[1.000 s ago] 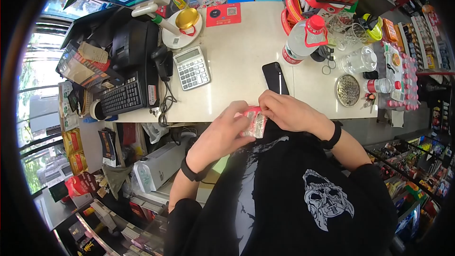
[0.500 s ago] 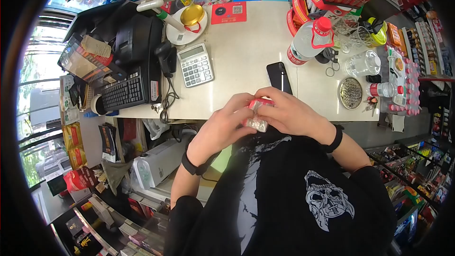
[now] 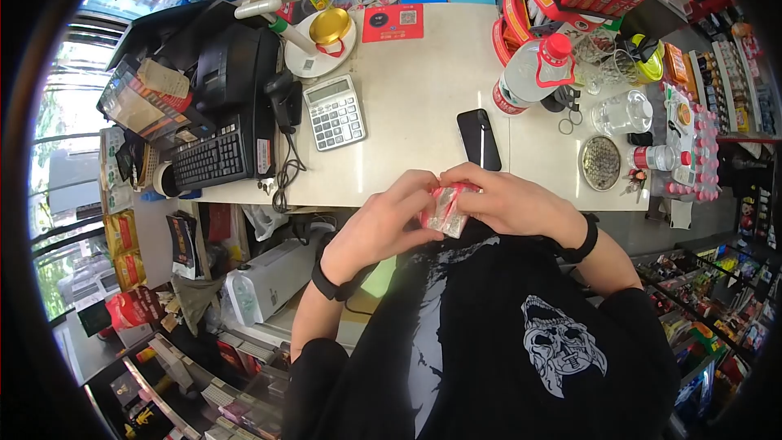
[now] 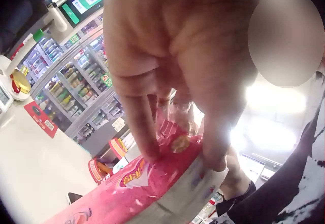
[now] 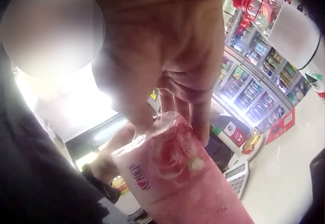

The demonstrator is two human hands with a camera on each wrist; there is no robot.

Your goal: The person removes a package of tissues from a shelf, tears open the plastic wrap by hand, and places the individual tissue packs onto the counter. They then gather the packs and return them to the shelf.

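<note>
In front of the black shirt, at the counter's near edge, both hands hold a pink tissue packet (image 3: 446,213). The left hand (image 3: 383,226) grips its left end, thumb below and fingers above. From the other side, the right hand (image 3: 521,205) pinches the upper right end. In the left wrist view the packet (image 4: 147,188) has a pink printed face and a whitish side, with crinkled clear film at the fingers. A rose print shows on the packet (image 5: 188,173) in the right wrist view. The fingers hide parts of both ends.
A black phone (image 3: 478,140) lies just beyond the hands on the counter (image 3: 407,106). Left of it are a calculator (image 3: 335,112), a scanner (image 3: 283,100) and a keyboard (image 3: 208,155). A large bottle (image 3: 525,77), scissors (image 3: 571,120) and a round metal dish (image 3: 601,163) stand right.
The right hand's fingers first pinch the packet's top corner, then lie across its face, and now grip its upper right end. More of the packet's face shows than half a second ago.
</note>
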